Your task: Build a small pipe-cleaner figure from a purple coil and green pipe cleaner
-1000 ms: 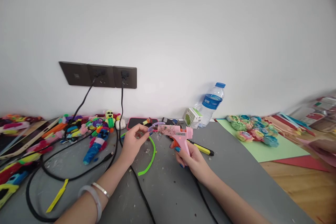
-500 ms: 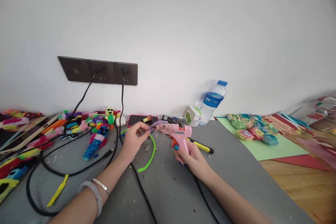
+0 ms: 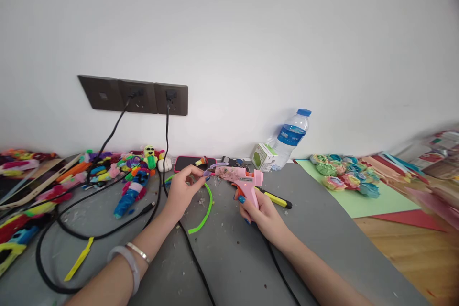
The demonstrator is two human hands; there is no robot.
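My right hand [image 3: 258,210] is closed round the handle of a pink hot glue gun [image 3: 250,180], whose nozzle points left. Its barrel is smeared with residue, and a small red light glows on its body. My left hand [image 3: 186,191] pinches a thin purple pipe cleaner [image 3: 218,165] between thumb and index finger. Part of that purple piece lies behind the glue gun's nozzle; whether they touch I cannot tell. Below and right of my left hand a bright green pipe cleaner [image 3: 207,213] curves across the grey table [image 3: 222,267].
Behind my hands lie a phone [image 3: 186,162], a yellow utility knife [image 3: 275,199], a small box [image 3: 263,157] and a leaning water bottle [image 3: 291,136]. Black cables [image 3: 64,289] loop at left beside colourful pipe-cleaner figures [image 3: 133,192]. Paper flowers [image 3: 349,174] rest on green paper [image 3: 369,204] at right.
The glue gun in my right hand has shifted slightly to the right, its nozzle drawing back a little from my left fingertips. My left hand stays nearly still.
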